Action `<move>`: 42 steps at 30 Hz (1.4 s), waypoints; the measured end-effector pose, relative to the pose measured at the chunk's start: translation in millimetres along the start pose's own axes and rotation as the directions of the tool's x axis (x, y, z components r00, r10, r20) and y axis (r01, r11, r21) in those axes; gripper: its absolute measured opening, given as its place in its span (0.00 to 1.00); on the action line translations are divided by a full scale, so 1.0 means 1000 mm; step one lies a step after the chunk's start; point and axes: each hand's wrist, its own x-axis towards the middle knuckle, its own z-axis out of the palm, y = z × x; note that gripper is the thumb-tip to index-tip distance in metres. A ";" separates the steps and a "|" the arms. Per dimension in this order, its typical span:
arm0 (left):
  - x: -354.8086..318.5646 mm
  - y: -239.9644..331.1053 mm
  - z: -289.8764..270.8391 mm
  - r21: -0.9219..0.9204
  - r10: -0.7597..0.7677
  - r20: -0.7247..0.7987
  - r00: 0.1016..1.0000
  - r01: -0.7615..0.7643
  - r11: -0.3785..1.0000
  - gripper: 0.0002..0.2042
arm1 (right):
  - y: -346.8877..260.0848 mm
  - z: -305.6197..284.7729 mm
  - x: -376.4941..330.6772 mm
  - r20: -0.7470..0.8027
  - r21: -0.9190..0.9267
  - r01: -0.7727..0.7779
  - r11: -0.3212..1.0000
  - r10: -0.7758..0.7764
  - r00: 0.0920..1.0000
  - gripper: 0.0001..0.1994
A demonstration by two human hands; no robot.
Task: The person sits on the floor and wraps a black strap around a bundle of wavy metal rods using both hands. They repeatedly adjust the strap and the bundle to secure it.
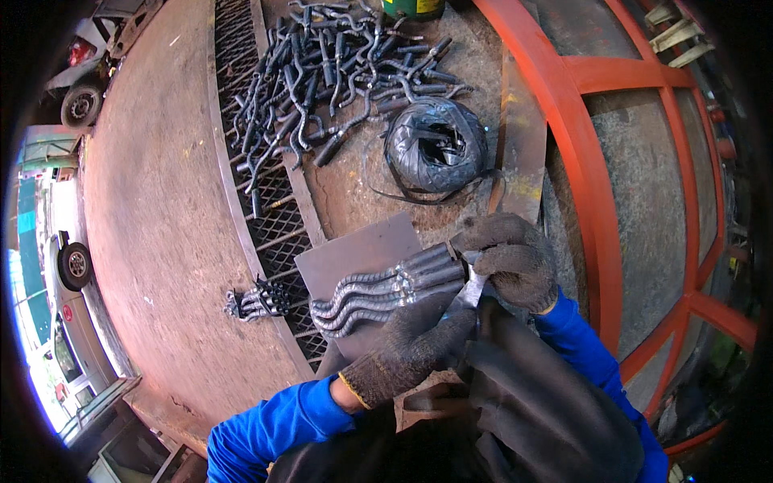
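Note:
Several dark metal pieces, each a wavy ribbed rod joined to a smooth thicker tube, lie side by side as a bundle (386, 291) on a flat grey metal plate (354, 256). My left hand (407, 346), in a dark knitted glove, grips the near side of the bundle by the tube ends; its fingertips are partly hidden. At the bundle's right end, my gloved right hand (515, 262) is closed, fingers pinched on a crumpled whitish strip (469, 291). That strip runs between both hands, against the tube ends.
A tangled heap of similar rod pieces (322, 80) lies beyond, partly over a mesh grating (278, 189). A roll wrapped in black plastic (435, 145) stands near it. A small bundle (258, 300) sits left on the brown metal surface (169, 201). An orange metal frame (592, 201) rises at right.

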 end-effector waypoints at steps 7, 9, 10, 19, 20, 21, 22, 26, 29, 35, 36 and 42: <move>-0.015 -0.012 -0.008 0.783 0.466 -0.040 0.884 -0.261 0.564 0.16 | 0.010 0.008 -0.008 0.104 0.063 -0.112 0.992 0.105 0.989 0.19; -0.015 -0.016 -0.008 0.808 0.487 -0.075 0.870 -0.233 0.541 0.15 | 0.011 0.009 -0.005 0.109 0.066 -0.107 0.992 0.099 0.989 0.18; -0.018 -0.011 -0.003 0.765 0.451 -0.135 0.882 -0.197 0.613 0.15 | 0.010 0.009 -0.003 0.109 0.068 -0.106 0.992 0.098 0.989 0.17; -0.013 -0.003 0.015 0.649 0.365 -0.247 0.898 -0.127 0.750 0.12 | 0.027 -0.004 0.008 0.128 -0.168 -0.072 0.983 0.094 0.987 0.16; -0.013 -0.002 0.015 0.681 0.371 -0.235 0.899 -0.120 0.723 0.12 | 0.027 -0.006 0.012 0.133 -0.179 -0.082 0.980 0.106 0.985 0.16; -0.011 -0.007 0.015 0.615 0.350 -0.248 0.903 -0.133 0.777 0.12 | 0.025 -0.008 0.016 0.137 -0.190 -0.091 0.978 0.118 0.984 0.16; -0.008 -0.014 0.014 0.544 0.331 -0.259 0.908 -0.146 0.826 0.12 | 0.023 -0.010 0.019 0.142 -0.203 -0.099 0.974 0.130 0.981 0.16; -0.006 -0.015 0.011 0.577 0.401 -0.144 0.905 -0.253 0.776 0.14 | 0.015 -0.019 0.021 0.156 -0.254 -0.114 0.961 0.157 0.975 0.19; -0.003 -0.018 0.007 0.574 0.411 -0.092 0.907 -0.289 0.766 0.14 | 0.000 -0.031 0.025 0.240 -0.281 -0.169 0.945 0.240 0.941 0.19; -0.008 -0.007 0.014 0.677 0.343 -0.011 0.939 -0.245 0.694 0.24 | -0.024 -0.061 0.008 0.334 -0.316 -0.174 0.933 0.281 0.900 0.21; -0.008 -0.001 0.017 0.754 0.410 0.008 0.912 -0.274 0.597 0.22 | -0.029 -0.066 0.006 0.344 -0.295 -0.207 0.933 0.306 0.888 0.21; 0.015 0.062 0.027 0.860 0.639 0.219 0.738 -0.455 0.231 0.13 | -0.082 -0.097 0.009 0.202 -0.106 -0.590 0.800 0.599 0.775 0.18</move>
